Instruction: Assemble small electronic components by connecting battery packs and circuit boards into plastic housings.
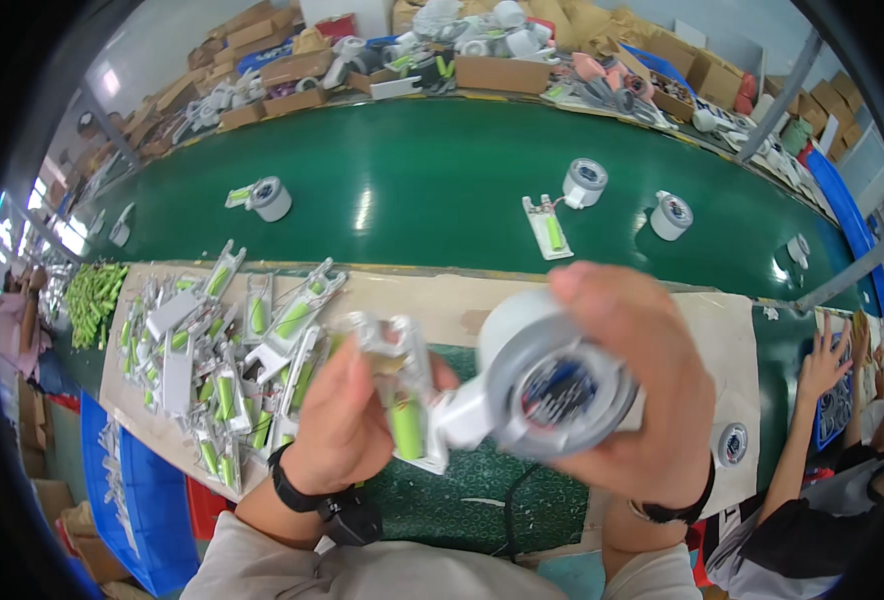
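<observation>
Round grey-white housing (554, 385), blue-black part showing in its centre, sits low-centre of view, tethered by a white neck to a slim white holder (402, 400) with a green cell in it. Right hand (642, 400) is clamped around the housing from 3 o'clock; left hand (347, 420) is closed on the holder at its 9 o'clock. Looks like mid-assembly: mating holder to housing. Next move likely needs alignment and a firm press. Pile of similar holders (212, 350) at 9–10 o'clock on the cardboard mat (452, 300); finished units (584, 182) at 12 o'clock on the green belt (412, 180). Another person's hand (824, 362) at 3 o'clock.
</observation>
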Motion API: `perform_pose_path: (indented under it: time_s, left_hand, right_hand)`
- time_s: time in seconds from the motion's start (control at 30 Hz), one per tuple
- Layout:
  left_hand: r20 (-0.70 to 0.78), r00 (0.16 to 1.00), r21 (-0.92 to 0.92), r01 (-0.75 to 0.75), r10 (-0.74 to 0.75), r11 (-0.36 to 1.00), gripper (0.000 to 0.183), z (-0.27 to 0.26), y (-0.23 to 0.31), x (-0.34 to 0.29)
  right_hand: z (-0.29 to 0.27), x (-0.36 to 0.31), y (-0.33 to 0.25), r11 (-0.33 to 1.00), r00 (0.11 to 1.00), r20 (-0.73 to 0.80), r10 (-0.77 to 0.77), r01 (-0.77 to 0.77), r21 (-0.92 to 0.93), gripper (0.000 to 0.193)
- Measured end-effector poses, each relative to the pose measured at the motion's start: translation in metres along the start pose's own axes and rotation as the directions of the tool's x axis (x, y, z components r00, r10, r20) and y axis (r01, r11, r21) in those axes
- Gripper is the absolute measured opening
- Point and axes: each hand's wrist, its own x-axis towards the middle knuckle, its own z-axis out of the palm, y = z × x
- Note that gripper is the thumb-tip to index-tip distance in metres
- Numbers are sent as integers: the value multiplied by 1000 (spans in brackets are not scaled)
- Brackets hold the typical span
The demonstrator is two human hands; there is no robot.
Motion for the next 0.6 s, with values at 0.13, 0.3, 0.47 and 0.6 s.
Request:
perform_pose_path:
  time_s: [0.13, 0.3, 0.47, 0.6]
  left_hand:
    - [185, 980, -30, 84, -77, 996, 33, -8, 1, 6]
    - [198, 881, 660, -443, 429, 606, 35, -13, 1, 2]
    - [619, 495, 728, -653, 610, -209, 45, -20, 10, 8]
    - [694, 363, 689, -585, 622, -428, 30, -18, 11, 9]
  right_hand:
    - [-4, 2, 12, 970, 1000, -20, 21, -25, -241, 75]
    - [2, 5, 7, 968, 999, -49, -21, 8, -252, 61]
    - [10, 3, 9, 979, 993, -98, -61, 40, -199, 59]
    - [15, 2, 17, 987, 997, -80, -16, 3, -162, 60]
